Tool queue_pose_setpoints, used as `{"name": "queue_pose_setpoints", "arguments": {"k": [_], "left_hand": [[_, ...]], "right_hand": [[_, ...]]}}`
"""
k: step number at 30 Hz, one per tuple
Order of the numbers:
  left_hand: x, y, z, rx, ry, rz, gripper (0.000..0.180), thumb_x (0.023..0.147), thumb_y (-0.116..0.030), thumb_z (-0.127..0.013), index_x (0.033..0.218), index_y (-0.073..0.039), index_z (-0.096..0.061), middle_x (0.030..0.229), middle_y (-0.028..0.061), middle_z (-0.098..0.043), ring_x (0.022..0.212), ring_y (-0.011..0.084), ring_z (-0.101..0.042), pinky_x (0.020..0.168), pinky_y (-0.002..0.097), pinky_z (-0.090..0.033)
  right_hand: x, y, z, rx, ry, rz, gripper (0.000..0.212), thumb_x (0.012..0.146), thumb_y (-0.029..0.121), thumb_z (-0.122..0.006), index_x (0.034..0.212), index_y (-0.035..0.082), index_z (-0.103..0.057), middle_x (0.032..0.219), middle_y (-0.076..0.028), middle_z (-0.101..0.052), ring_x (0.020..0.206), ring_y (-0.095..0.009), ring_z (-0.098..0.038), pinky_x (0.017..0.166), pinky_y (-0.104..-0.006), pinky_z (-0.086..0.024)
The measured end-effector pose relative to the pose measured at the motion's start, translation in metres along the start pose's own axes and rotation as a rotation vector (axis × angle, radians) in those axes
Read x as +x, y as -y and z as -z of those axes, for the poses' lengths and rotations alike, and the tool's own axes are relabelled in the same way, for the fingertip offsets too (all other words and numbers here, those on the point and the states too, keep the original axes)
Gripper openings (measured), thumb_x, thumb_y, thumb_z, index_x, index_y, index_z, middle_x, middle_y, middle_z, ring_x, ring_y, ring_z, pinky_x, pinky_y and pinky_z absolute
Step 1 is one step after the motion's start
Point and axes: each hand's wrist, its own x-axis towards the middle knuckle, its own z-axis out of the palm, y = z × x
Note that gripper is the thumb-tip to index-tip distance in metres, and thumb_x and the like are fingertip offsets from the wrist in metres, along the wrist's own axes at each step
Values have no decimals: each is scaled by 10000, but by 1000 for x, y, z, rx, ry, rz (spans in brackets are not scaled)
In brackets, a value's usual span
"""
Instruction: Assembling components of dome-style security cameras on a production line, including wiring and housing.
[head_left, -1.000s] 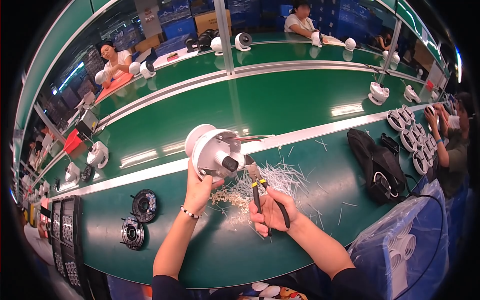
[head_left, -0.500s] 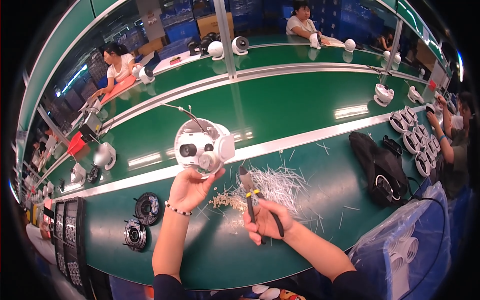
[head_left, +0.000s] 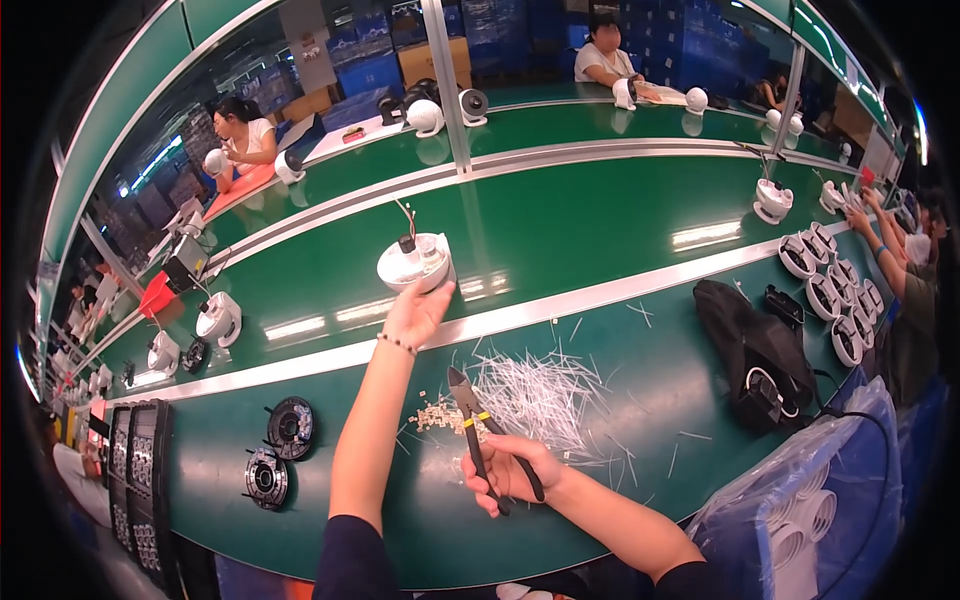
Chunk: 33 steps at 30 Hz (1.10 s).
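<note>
Over the green conveyor belt my left hand (head_left: 418,312) reaches far out, its fingers on the near side of a white rounded camera housing (head_left: 402,268). Thin wires stick up from the top of the housing, and a dark round part shows inside it. Whether the housing rests on the belt I cannot tell. Nearer to me, my right hand (head_left: 515,465) is closed around the black handles of a pair of diagonal cutters (head_left: 466,398) with yellow bands. Their jaws point away from me, beside a heap of white cable tie offcuts (head_left: 530,400) and small beige bits (head_left: 437,417).
Two black round parts (head_left: 290,428) lie left on the green workbench (head_left: 400,540). A black parts tray (head_left: 135,480) stands at the left edge. On the right are a black bag (head_left: 745,340), several white rings (head_left: 825,290) and a plastic-lined blue bin (head_left: 800,500). Co-workers sit across the belt.
My left hand has carried the white housing away from me onto or above the belt, turning it. My right hand with the cutters has shifted slightly left and nearer.
</note>
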Motion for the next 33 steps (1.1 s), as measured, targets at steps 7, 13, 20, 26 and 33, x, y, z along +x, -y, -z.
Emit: {"name": "queue_pose_setpoints", "arguments": {"k": [7, 13, 20, 26, 33], "left_hand": [[-119, 25, -25, 570, -66, -253, 302, 852, -170, -464, 1114, -19, -444, 1032, 123, -546, 762, 176, -580, 619, 274, -481], [-172, 34, 54, 1001, -136, -565, 125, 854, -60, -434, 914, -10, -532, 576, 24, -514, 437, 29, -400, 394, 158, -309], [-161, 36, 42, 1036, -81, -257, 128, 844, -58, -444, 891, -1, -548, 607, 16, -532, 460, 30, -413, 420, 155, -327], [-164, 36, 45, 1065, -45, -261, 131, 844, -54, -443, 889, 4, -551, 615, 22, -543, 490, 42, -463, 447, 169, -387], [-165, 37, 48, 1049, -49, -254, 131, 846, -53, -444, 892, 3, -552, 619, 23, -546, 517, 50, -492, 480, 178, -424]], "right_hand": [[0, -7, -3, 53, -65, -37, 403, 887, 344, -335, 885, -14, -519, 724, -103, -558, 579, -217, -576, 526, -337, -495], [7, -19, -11, -131, -172, -127, 350, 870, 324, -423, 842, -8, -531, 690, -98, -567, 529, -179, -573, 476, -287, -487], [12, -24, 0, -511, -142, -435, 317, 859, 302, -470, 897, -7, -534, 734, -59, -569, 592, -117, -565, 530, -216, -451], [13, -22, -4, -543, -168, -469, 299, 863, 269, -469, 931, -15, -529, 750, -50, -571, 628, -111, -565, 564, -213, -447], [14, -25, 1, -623, -84, -412, 313, 860, 241, -466, 1041, -15, -475, 855, -60, -554, 768, -122, -556, 673, -236, -438]]}}
